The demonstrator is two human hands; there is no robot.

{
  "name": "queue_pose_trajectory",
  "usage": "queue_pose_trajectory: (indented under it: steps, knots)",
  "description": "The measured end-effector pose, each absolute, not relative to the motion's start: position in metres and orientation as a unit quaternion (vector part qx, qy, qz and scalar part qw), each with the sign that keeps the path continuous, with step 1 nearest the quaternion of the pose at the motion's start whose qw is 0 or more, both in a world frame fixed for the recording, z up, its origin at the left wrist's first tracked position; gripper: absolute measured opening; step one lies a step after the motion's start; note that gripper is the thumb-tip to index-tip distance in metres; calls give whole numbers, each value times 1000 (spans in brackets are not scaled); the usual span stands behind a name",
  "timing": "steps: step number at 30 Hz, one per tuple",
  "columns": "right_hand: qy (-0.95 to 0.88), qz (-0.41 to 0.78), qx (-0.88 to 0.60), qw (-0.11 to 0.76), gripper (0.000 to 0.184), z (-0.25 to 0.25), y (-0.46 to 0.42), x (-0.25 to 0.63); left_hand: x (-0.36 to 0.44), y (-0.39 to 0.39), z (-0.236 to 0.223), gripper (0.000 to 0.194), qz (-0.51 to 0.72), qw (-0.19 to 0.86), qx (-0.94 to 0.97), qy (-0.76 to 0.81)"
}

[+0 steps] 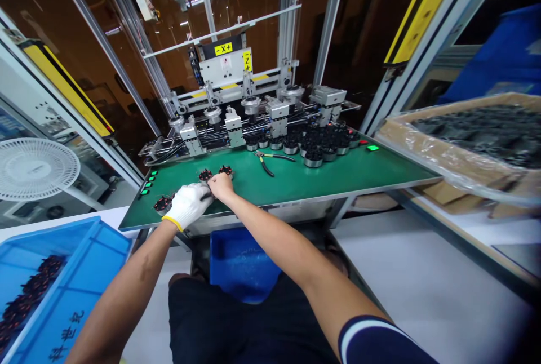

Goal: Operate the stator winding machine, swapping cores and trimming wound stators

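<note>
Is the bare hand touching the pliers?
Apart. The head view shows green tabletop between the right hand and the pliers.

**Reaching in with both arms, hands drawn together**

Stretching forward from the lower left with the left arm (131, 291), bare along the forearm. Wearing a white glove (184, 209) with a yellow cuff (172, 222) on the left hand (192, 199). Slanting in from the lower right with the right arm (283, 240), dark sleeve (376, 341) around the upper part. Curling the bare right hand (220, 185) close beside the gloved one, back up, with fingertips too hidden to read clearly.
</note>
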State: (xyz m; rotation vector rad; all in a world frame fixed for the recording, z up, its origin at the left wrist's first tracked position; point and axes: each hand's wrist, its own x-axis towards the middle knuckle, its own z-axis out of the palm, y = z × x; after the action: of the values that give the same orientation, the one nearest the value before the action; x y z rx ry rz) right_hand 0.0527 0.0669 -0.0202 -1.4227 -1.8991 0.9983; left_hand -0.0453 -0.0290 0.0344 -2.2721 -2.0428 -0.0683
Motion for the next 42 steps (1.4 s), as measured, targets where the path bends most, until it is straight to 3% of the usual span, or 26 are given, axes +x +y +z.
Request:
queue_pose_trajectory:
  steps: [7, 13, 17, 21, 25, 29, 38, 42]
  knots:
    - [-759, 366, -459, 283, 16, -24, 49, 83, -51, -15, 42, 42, -24, 107, -708, -698]
    - [-757, 387, -453, 267, 31, -25, 47, 99, -50, 3, 33, 29, 0, 89, -722, -686]
    - [-731, 426, -457, 273, 18, -23, 48, 95, -55, 5, 34, 28, 11, 87, -715, -694]
    - [-698, 477, -464, 265, 27, -21, 47, 82, -60, -1, 35, 35, 17, 90, -701, -707]
    - [-687, 506, -455, 255, 13, -20, 45, 73, -61, -8, 35, 34, 20, 85, -690, -718]
    - [-688, 520, -443, 248, 11, -19, 44, 75, -61, -12, 35, 34, 19, 85, -691, -718]
    - [-713, 508, -429, 224, 13, -14, 43, 75, -61, -14, 34, 36, 7, 85, -697, -712]
    - [-735, 472, -431, 225, 22, -16, 45, 77, -64, -16, 34, 43, 0, 83, -696, -713]
